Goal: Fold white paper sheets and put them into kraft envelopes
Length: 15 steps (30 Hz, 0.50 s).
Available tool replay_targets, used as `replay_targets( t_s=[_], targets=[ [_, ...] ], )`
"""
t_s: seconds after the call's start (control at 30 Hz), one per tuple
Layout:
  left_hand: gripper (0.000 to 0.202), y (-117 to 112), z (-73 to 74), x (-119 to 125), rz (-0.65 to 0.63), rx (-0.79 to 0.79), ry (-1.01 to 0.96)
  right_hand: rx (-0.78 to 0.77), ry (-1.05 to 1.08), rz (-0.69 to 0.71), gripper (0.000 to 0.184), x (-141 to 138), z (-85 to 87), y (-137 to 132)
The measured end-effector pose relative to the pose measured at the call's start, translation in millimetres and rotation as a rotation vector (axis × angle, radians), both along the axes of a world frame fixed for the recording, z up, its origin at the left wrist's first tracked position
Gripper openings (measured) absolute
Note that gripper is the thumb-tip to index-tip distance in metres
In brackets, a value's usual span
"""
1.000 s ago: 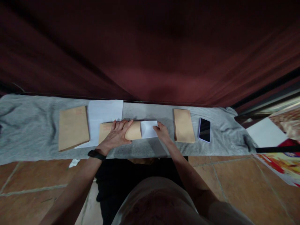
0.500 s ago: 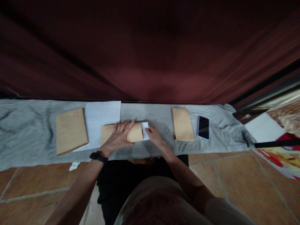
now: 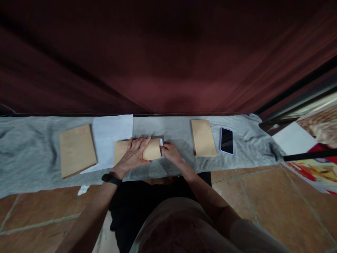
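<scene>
A brown paper envelope (image 3: 152, 150) lies lengthwise in front of me, its mouth bulging at the right end. My left hand (image 3: 135, 154) spans it from above, fingers at the far edge and thumb at the near edge, gripping it against the cloth. At the mouth, my right hand (image 3: 170, 151) pinches the end of a folded white paper (image 3: 161, 143). Most of that paper is inside the envelope; only a narrow strip shows.
To the left are a stack of brown envelopes (image 3: 77, 151) and large white sheets (image 3: 113, 128). On the right lie a smaller envelope stack (image 3: 203, 138) and a phone (image 3: 226, 141). Grey cloth (image 3: 173, 126) covers the narrow surface, with a dark red curtain (image 3: 168, 88) behind.
The white paper has slid left, deeper into the envelope, pushed by my right hand. My left hand has stayed on the envelope. The view has shifted slightly.
</scene>
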<state>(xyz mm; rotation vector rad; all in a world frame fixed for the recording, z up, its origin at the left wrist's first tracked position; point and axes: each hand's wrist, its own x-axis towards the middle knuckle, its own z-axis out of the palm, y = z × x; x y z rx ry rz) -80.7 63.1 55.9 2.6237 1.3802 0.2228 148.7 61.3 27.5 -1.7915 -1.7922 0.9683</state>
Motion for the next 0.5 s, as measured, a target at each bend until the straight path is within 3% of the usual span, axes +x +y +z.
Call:
replay_targets(
  t_s=[0.5],
  targets=[
    [0.118, -1, 0.0, 3, -0.009, -0.012, -0.013, -0.039, -0.095, -0.024, 0.025, -8, 12.3, -1]
  ],
)
